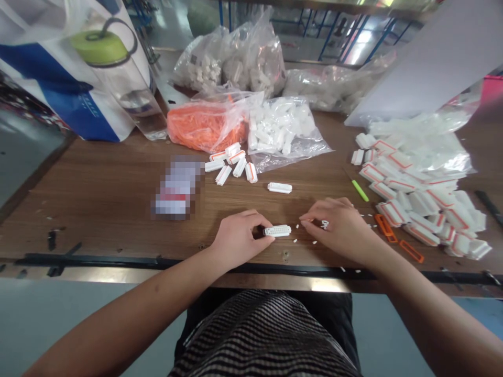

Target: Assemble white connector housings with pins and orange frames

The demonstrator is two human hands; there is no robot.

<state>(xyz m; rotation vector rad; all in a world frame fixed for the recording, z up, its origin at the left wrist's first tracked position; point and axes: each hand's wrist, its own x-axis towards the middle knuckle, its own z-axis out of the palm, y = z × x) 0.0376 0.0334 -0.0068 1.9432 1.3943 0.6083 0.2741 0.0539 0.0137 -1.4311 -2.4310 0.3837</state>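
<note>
My left hand (240,238) pinches a white connector housing (278,231) between thumb and fingers, its face with rows of small holes turned up. To the right of it, my right hand (340,228) is closed, thumb and index fingertips brought together; whatever lies between them is too small to make out. Tiny white pieces (297,226) are scattered on the table between and around my hands. Another white housing (280,187) lies by itself farther back. Beyond it sits a loose group of white housings (223,175), some with orange strips.
At right is a pile of orange-lined housings (422,201), with a green-handled pick (360,190) and orange frames (385,228) beside it. Behind stand a bag of orange parts (206,125), a bag of white parts (281,125) and a water bottle (126,89). A blurred packet (178,187) lies left.
</note>
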